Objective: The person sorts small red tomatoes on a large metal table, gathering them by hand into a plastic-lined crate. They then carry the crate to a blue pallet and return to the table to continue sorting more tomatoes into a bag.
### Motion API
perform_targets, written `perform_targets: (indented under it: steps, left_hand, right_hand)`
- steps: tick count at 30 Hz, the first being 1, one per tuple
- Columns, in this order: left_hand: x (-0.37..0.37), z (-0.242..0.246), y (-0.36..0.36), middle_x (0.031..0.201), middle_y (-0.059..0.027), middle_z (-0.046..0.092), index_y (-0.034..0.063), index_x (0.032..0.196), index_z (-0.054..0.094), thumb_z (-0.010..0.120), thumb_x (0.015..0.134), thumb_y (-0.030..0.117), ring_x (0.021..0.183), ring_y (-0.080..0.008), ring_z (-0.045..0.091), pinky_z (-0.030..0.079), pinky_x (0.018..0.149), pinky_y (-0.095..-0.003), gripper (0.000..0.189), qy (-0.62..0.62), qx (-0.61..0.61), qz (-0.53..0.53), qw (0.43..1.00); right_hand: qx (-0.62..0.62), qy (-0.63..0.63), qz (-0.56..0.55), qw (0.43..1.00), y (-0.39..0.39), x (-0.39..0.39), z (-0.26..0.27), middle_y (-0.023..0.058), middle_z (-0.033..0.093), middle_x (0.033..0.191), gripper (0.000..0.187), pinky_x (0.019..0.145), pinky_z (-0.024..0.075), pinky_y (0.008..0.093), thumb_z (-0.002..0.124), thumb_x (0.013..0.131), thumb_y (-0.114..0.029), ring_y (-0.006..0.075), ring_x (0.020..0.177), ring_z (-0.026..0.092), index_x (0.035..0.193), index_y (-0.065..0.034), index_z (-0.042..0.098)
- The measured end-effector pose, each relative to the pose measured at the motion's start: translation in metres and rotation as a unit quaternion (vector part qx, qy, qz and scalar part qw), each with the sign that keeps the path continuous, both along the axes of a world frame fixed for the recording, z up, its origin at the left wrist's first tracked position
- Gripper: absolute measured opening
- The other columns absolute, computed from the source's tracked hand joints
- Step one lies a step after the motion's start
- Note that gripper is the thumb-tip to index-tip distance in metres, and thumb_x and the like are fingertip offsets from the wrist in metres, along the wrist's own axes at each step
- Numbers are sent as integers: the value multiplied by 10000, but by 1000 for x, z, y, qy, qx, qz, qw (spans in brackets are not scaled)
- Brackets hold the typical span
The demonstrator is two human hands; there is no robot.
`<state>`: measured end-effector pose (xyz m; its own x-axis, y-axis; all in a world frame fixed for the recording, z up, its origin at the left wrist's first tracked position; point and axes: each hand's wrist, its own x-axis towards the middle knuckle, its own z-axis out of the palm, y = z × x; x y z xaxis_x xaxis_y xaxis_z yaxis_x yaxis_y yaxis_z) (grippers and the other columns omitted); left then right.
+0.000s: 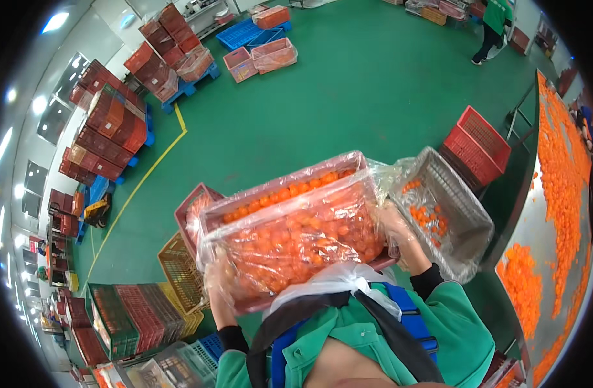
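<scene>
Straight in front of my body is a pink plastic crate (282,186) full of small round orange fruits (283,195). A clear plastic liner (296,242) is drawn over most of them, leaving a strip of fruit bare along the far side. At the crate's left end my left hand (219,274) grips the film, its fingers blurred by the plastic. My right hand (391,220) holds the film at the right end. Both hands look covered in clear plastic. Just right of that hand, a grey crate (463,218) lined with film contains some loose fruits.
A red crate (478,145) stands beyond the grey one. Orange pieces cover part of a metal table (560,194) at right. A brown crate (182,269) and stacked crates (141,315) lie left. Loaded pallets (107,131) line the wall. A person (495,24) is far right.
</scene>
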<state>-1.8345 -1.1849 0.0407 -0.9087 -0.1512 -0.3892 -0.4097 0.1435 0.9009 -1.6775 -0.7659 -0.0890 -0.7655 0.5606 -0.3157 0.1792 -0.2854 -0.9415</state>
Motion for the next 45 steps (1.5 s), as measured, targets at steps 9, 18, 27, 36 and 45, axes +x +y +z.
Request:
perform_targets:
  steps: [9,18,27,36,45]
  left_hand:
    - [-217,-17,102,899,9,582,58,1079,613,656,871,295,729,-95,547,438,567,-245,319,-7,-36,-75,996]
    - [-496,-28,289,892,13,574,60,1076,607,638,882,286,729,-91,539,433,571,-239,300,14,-18,-136,990]
    - [-671,-56,455,885,17,567,62,1073,601,621,893,278,730,-88,531,427,574,-234,281,-19,4,-215,976]
    - [-802,-49,638,878,20,559,64,1070,595,603,904,269,731,-84,524,421,578,-229,263,1,47,-302,952]
    - [-847,-70,718,871,24,552,66,1067,589,585,915,260,731,-80,516,415,581,-224,246,-22,99,-393,914]
  right_hand:
    - [-20,-12,-10,1000,118,-189,58,-22,570,826,307,611,413,241,584,924,-325,60,718,494,1001,-31,624]
    - [62,102,-13,993,267,-393,5,72,496,1275,474,930,403,317,495,969,-295,168,1145,475,1317,23,446]
    - [-54,34,-205,977,384,-514,26,-30,552,794,363,559,415,246,540,944,-403,74,659,483,1046,-60,605]
    - [161,65,-160,972,574,-614,15,-1,587,1018,340,756,461,247,520,958,-245,82,905,532,1173,15,560]
    - [65,190,-225,953,564,-608,38,112,474,1359,369,1040,372,353,472,964,-151,235,1201,493,1298,4,467]
